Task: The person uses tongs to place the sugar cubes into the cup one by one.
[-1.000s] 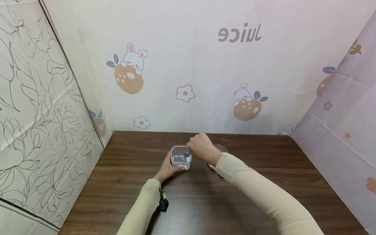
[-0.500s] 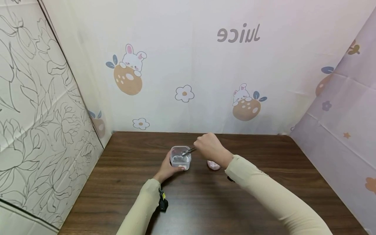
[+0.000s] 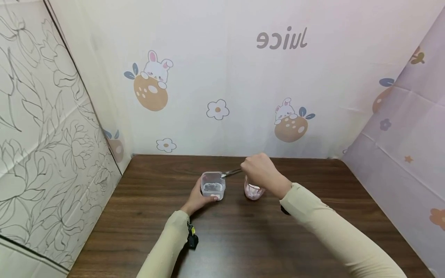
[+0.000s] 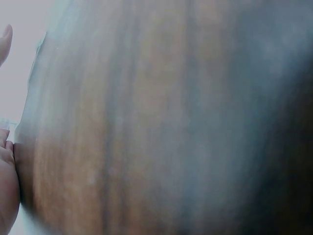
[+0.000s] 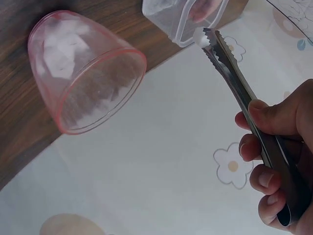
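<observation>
From where I operated at a distance, the only writing I could read was the grey word "Juice" [image 3: 282, 38], printed in mirror image on the pale wall cloth [image 3: 194, 50] behind the table [image 3: 118, 216]. The tongs [image 5: 237, 87] were shiny metal with toothed tips, and a small, rounded white piece [image 5: 198, 37] sat at those tips, beside the right-hand rim of the tub [image 3: 213, 178]; I could not tell whether it touched the plastic. My right hand [image 3: 260, 170] had its grip clamped round the tongs, thumb on one side and fingers curled on the other. My left hand [image 3: 199, 199] had its grip wrapped round the tub, a clear, squarish container with a cloudy bottom, standing on the table. The cup [image 5: 107, 41] stood upright near it, partly under my right hand in the head view: see-through, tinted pink, with a darker pink rim and white chunks [image 5: 63, 49] inside. The left wrist view showed mostly blurred wood.
</observation>
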Tool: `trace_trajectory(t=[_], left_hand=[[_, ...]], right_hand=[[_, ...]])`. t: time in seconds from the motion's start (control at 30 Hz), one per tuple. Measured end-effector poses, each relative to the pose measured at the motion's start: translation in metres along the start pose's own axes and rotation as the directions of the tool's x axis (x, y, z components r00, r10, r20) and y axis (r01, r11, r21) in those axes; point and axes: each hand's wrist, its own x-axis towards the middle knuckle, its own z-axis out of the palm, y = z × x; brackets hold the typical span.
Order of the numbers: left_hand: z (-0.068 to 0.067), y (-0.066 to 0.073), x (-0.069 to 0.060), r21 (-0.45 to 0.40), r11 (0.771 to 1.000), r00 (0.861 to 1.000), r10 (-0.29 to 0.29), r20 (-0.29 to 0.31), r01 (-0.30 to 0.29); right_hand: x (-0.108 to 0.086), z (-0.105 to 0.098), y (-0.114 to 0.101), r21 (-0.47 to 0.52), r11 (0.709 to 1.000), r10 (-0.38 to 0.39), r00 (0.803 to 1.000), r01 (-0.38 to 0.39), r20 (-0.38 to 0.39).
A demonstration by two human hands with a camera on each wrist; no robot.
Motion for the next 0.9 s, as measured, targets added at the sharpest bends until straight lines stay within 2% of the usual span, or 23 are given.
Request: trace_trajectory(t=[0.07, 0.23, 0.4, 0.77, 0.9], left_hand=[[0.0, 0.004, -0.001, -0.009, 1.0, 1.0, 0.003, 0.0, -0.003], [-0.003, 0.024, -0.008, -0.04, 0.999, 0.999, 0.033, 0.012, -0.032], [-0.005, 0.036, -0.013, -0.034, 0.999, 0.999, 0.017, 0.028, -0.016], [-0.005, 0.041, -0.016, -0.021, 0.999, 0.999, 0.028, 0.018, -0.028], [-0.003, 0.036, -0.015, 0.01, 0.999, 0.999, 0.048, 0.003, -0.048]], right_hand=[[-0.003, -0.001, 0.003, 0.004, 1.0, 0.008, 1.0, -0.008, -0.003], [-0.011, -0.001, 0.01, 0.022, 0.999, 0.031, 0.999, -0.031, -0.018], [-0.019, 0.001, 0.016, 0.02, 0.999, 0.04, 0.997, -0.039, -0.06], [-0.037, -0.007, 0.03, 0.037, 0.995, 0.097, 0.994, -0.095, -0.051], [-0.044, -0.011, 0.035, 0.056, 0.991, 0.121, 0.992, -0.118, -0.047]])
